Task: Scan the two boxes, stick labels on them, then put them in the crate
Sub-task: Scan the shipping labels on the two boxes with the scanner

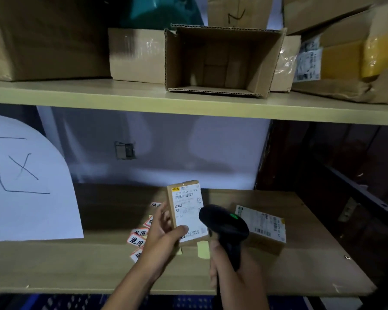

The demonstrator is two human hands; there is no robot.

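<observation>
Two small boxes: one (185, 209) stands upright in the left hand (164, 233), thumb across its white label and fingers behind; the other (263, 229) lies flat on the shelf (300, 265) just right of the scanner (225, 229). The right hand (231, 267) wraps closed around the scanner's grip, a green light lit on top. About five red-bordered stickers (139, 239) reading "退回" lie left of the hand. The held label shows barcodes and "G164". The shelf's right half is bare. A blue crate (188, 302) peeks below the front edge.
</observation>
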